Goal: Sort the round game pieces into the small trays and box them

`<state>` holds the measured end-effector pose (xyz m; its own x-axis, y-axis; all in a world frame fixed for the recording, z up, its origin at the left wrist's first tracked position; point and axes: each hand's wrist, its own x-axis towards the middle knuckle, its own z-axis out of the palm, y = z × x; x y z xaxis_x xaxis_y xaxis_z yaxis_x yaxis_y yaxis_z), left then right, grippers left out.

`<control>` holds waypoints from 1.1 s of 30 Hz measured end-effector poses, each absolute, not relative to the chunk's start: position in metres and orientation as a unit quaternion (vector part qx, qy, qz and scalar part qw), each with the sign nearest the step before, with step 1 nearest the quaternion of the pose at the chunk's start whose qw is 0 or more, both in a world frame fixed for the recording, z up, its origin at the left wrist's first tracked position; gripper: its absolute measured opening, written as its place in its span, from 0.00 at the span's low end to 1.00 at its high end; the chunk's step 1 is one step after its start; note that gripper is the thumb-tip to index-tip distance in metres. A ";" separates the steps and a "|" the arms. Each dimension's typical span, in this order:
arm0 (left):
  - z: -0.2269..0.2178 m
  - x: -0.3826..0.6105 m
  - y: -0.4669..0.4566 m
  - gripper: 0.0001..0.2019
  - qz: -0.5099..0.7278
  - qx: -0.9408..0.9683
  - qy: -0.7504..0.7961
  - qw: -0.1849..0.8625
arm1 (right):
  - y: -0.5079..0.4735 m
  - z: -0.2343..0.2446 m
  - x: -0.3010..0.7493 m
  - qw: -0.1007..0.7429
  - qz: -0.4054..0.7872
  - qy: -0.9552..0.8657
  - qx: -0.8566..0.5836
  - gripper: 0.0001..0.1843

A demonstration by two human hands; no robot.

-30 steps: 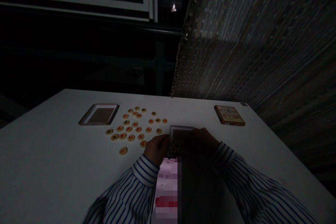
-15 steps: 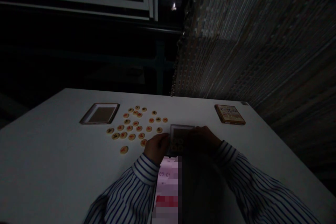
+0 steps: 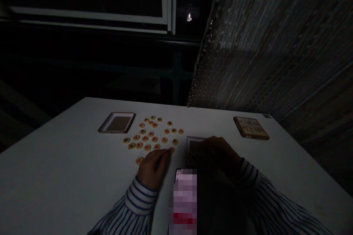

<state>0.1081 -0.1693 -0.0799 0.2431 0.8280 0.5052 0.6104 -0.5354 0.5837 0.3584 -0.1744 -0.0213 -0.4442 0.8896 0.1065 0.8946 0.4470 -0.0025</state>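
Several round pale game discs with red or dark marks lie scattered on the white table. My left hand reaches among the nearest discs, fingertips pinched on one disc at the cluster's near right edge. My right hand rests in shadow on the right rim of a small open box tray with a few discs inside; its fingers curl over the tray's edge. Both arms wear striped sleeves.
An empty tray-like box half lies left of the discs. A printed box lid sits at the far right. A phone with a lit screen stands close to me. A beaded curtain hangs behind the table.
My left hand left the small tray's left side and moved left to the nearest discs. The camera view shifted, so everything sits a little lower and further right.
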 end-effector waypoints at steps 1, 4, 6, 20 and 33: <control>-0.082 0.107 -0.171 0.10 0.410 0.776 0.462 0.126 | -0.175 -0.023 0.354 0.071 -0.024 -0.861 -0.504 0.13; -0.091 0.106 -0.173 0.10 0.442 0.764 0.460 0.100 | -0.175 -0.030 0.343 0.155 -0.027 -0.886 -0.435 0.17; -0.095 0.108 -0.175 0.09 0.456 0.763 0.449 0.091 | -0.173 -0.036 0.340 0.200 -0.040 -0.887 -0.414 0.18; -0.103 0.110 -0.178 0.09 0.454 0.781 0.414 0.112 | -0.169 -0.049 0.353 0.345 -0.060 -0.810 -0.471 0.17; -0.097 0.111 -0.180 0.10 0.443 0.785 0.418 0.117 | -0.172 -0.052 0.353 0.265 -0.075 -0.814 -0.512 0.20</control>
